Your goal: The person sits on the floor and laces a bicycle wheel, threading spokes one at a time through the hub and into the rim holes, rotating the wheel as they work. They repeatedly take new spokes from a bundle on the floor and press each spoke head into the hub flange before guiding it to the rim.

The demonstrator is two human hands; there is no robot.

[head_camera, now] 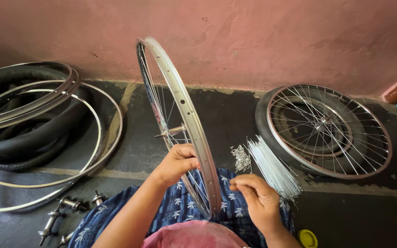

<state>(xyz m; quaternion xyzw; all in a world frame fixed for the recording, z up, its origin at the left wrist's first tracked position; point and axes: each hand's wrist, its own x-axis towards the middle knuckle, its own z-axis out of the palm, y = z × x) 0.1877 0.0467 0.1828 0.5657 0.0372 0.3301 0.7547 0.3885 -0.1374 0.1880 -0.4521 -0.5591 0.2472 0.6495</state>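
The left hand (178, 163) grips the upright bicycle rim (187, 117) over the lap, partly laced to its hub (173, 132), while the right hand (253, 197) pinches something small, spokes (272, 167) still bundled alongside

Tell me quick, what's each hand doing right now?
Left hand: closed on the rim of the upright bicycle wheel.
Right hand: fingers pinched together near the rim; what they hold cannot be told.
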